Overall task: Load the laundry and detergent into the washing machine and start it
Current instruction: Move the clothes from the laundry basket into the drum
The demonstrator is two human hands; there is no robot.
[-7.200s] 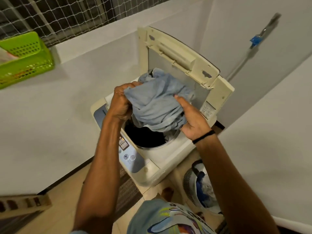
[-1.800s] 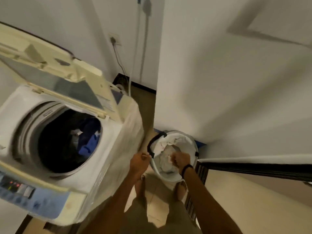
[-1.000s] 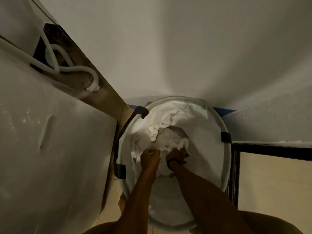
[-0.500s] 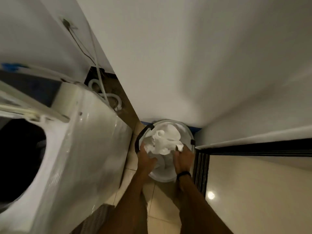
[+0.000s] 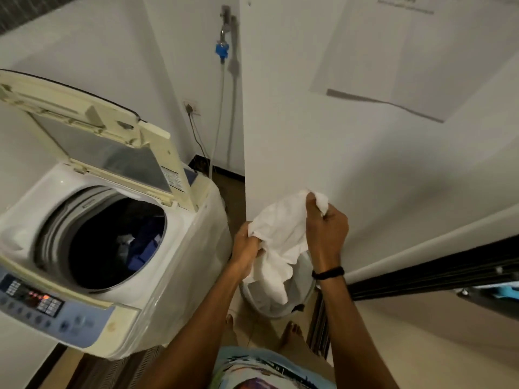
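A white top-loading washing machine (image 5: 179, 248) stands at the left with its lid (image 5: 92, 127) raised. Dark and blue clothes (image 5: 143, 242) lie in its drum. To the right of the machine I hold a crumpled white cloth (image 5: 280, 234) in the air above a round white laundry basket (image 5: 300, 287) on the floor. My left hand (image 5: 247, 248) grips the cloth's lower left part. My right hand (image 5: 325, 228) grips its upper right corner. The cloth's hanging end covers part of the basket.
The machine's blue control panel (image 5: 42, 304) with lit red indicators faces me at the lower left. A hose with a blue fitting (image 5: 222, 51) and a plugged wall socket (image 5: 192, 108) are on the back wall. A white wall (image 5: 365, 136) stands close behind the basket. My bare feet (image 5: 289, 335) are on the tiles.
Both hands have lifted the white cloth up out of the basket. My view has risen and turned left, so the open drum and control panel show again.
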